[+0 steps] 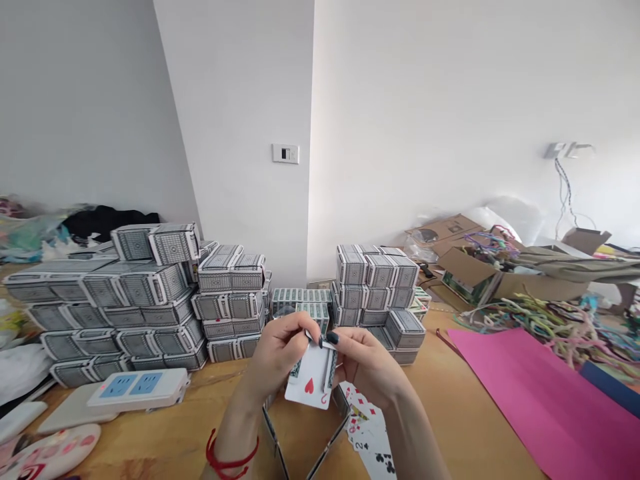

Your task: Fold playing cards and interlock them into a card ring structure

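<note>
I see the wooden bench [450, 427] filling the lower view. Along its far edge, grey card boxes [125, 307] are stacked high towards the left corner, with a smaller stack [380, 287] at mid-edge. A pink sheet [540, 393] lies flat towards the right edge, and a white power strip [137, 388] sits near the left edge. At the near edge, my left hand [277, 357] and right hand [367, 367] meet, both pinching the top of one playing card [310, 381], a two of hearts held upright above the bench. Loose cards [370, 437] lie face up just below the right hand.
</note>
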`<state>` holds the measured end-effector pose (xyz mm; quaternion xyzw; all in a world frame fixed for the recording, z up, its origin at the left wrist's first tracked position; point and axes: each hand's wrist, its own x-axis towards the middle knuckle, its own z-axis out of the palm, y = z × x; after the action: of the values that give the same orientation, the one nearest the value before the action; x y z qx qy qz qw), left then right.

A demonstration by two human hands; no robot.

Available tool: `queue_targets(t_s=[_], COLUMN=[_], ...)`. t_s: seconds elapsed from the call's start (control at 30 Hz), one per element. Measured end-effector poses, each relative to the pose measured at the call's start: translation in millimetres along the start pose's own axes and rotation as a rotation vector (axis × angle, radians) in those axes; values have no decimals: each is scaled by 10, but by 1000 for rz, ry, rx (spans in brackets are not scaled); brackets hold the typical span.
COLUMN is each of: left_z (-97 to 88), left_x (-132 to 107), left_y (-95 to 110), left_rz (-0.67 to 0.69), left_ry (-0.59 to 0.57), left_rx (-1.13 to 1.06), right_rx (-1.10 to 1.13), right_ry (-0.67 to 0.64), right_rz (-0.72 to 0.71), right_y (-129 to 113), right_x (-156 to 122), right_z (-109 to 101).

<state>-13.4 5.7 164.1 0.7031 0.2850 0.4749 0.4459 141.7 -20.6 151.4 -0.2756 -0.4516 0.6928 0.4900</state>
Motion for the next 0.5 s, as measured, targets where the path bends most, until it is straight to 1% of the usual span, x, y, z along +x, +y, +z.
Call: queue_targets(t_s=[0.1, 0.17, 0.23, 0.3, 0.4, 0.47, 0.5], left_z=[-61, -97, -117, -116, -69, -16, 12], left_x=[1, 12, 30, 50, 72, 84, 91], left_y=[7, 1, -12, -25, -42, -62, -77], left_rz=[-4, -44, -110, -158, -174, -174, -171], left_ry=[-41, -34, -6, 12, -32, -62, -46], left_rx=[81, 128, 141, 108, -2, -62, -69], right_rx=[16, -22, -112, -256, -473, -552, -575], right_ry=[40, 90, 174, 286, 427, 464, 467], right_rz=[-36, -83, -153, -247, -375, -423, -439], right_y=[40, 67, 87, 101, 120, 134, 141], right_x=[37, 69, 98, 119, 137, 141, 142], right_z=[0, 8, 12, 14, 21, 32, 37])
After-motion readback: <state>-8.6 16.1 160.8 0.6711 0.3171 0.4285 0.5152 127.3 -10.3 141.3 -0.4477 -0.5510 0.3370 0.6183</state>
